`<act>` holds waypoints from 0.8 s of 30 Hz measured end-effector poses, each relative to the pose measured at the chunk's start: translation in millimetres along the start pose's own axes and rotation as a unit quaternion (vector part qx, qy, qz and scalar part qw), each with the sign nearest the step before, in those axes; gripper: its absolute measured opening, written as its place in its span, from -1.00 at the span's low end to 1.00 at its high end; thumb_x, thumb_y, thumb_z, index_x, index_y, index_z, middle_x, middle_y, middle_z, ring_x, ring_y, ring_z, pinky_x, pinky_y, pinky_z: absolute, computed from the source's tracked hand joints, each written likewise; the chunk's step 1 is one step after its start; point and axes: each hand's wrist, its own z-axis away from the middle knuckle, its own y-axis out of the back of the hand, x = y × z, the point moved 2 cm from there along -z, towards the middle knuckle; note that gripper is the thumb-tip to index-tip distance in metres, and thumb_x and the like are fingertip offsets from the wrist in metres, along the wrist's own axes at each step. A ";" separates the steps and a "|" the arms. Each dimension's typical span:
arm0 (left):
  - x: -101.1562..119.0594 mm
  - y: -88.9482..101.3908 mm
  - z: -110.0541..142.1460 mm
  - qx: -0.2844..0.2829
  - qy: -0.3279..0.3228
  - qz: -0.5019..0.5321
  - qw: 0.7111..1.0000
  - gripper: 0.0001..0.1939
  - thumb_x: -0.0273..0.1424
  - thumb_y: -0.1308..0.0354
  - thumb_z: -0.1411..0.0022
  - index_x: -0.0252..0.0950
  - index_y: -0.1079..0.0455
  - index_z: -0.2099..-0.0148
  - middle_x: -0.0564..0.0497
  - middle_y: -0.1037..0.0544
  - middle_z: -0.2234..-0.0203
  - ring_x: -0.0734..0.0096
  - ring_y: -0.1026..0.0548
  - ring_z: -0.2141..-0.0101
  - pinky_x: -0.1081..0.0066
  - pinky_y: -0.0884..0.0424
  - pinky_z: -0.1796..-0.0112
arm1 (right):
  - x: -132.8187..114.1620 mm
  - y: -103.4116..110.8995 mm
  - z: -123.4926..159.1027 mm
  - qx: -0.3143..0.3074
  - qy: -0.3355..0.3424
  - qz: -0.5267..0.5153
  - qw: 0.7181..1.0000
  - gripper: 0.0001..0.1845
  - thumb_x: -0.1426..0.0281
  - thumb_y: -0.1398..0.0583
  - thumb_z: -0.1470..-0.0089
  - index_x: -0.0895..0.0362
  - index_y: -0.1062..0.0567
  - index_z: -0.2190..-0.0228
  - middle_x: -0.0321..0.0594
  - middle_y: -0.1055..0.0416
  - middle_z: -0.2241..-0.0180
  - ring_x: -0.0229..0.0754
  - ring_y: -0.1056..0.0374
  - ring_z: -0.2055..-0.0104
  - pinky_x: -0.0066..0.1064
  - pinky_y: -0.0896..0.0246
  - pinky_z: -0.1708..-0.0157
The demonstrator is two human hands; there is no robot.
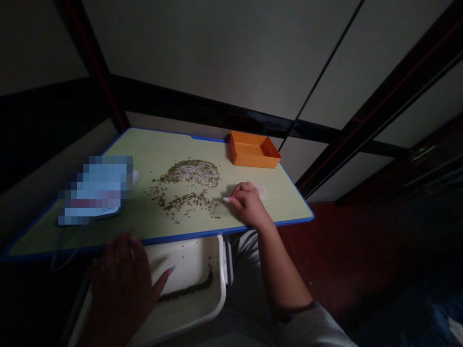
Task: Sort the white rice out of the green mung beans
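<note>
Right-hand fingers (241, 193) curl against clear plastic (218, 209) beside scattered green beans (177, 207); left fingers (115, 253) spread wide at the table's edge (162, 239).

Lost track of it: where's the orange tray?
In the head view, the orange plastic tray sits at the far edge of the pale green, blue-edged desk, beyond the right hand and right of the green beans.
</note>
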 end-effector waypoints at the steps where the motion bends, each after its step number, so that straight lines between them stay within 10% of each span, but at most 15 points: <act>1: -0.1 0.2 -0.1 -0.001 0.001 0.000 1.000 0.02 -0.08 -0.11 -0.12 -0.42 0.40 -0.37 -0.44 0.16 -0.34 -0.27 0.14 -0.33 -0.33 -0.06 -0.17 | -0.4 -0.1 0.4 0.000 0.001 -0.001 1.000 -0.70 0.22 -0.19 -0.18 0.11 -0.51 0.51 -0.21 -0.39 0.30 -0.15 -0.20 0.13 -0.28 0.00 0.09; 24: 0.7 1.1 -0.5 -0.025 0.008 0.002 1.000 0.01 -0.09 -0.07 -0.15 -0.40 0.48 -0.37 -0.39 0.25 -0.35 -0.24 0.22 -0.34 -0.32 -0.01 -0.19 | -4.7 12.5 42.8 0.100 -0.145 0.023 0.984 -0.66 0.34 -0.14 -0.18 0.12 -0.41 0.61 -0.21 -0.37 0.41 -0.15 -0.22 0.24 -0.32 -0.04 0.20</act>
